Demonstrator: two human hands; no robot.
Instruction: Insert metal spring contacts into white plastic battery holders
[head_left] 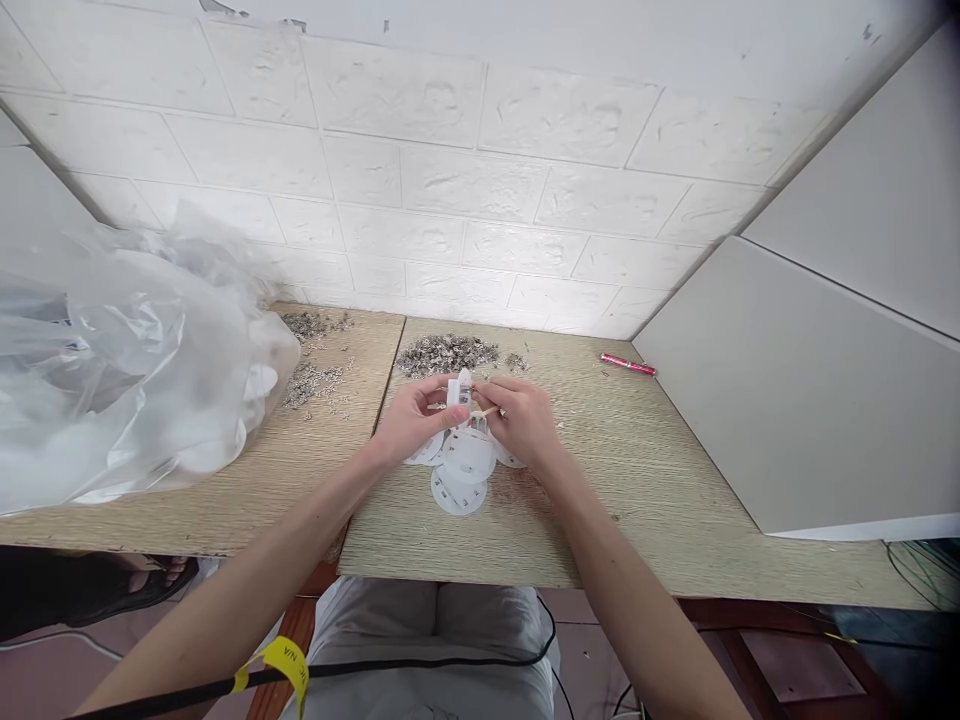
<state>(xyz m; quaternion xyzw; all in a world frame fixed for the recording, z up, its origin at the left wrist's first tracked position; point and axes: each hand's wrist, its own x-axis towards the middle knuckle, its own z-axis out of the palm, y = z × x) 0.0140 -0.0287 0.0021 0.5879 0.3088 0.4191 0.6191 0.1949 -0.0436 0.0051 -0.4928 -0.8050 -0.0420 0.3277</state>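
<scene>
Over the middle of the wooden table [637,480], my left hand [411,418] is closed round a small white plastic part [458,392] and holds it upright. My right hand [523,420] is pinched on a thin pale stick [486,411] whose tip touches that part. Several white round plastic discs [461,470] lie on the table just under and in front of both hands. Behind the hands lies a heap of small grey metal pieces [446,353].
A big clear plastic bag [127,360] full of white parts covers the left of the table, with more grey pieces [311,380] scattered beside it. A red pen [628,365] lies at the back right. A grey panel [795,400] walls the right side; white bricks stand behind.
</scene>
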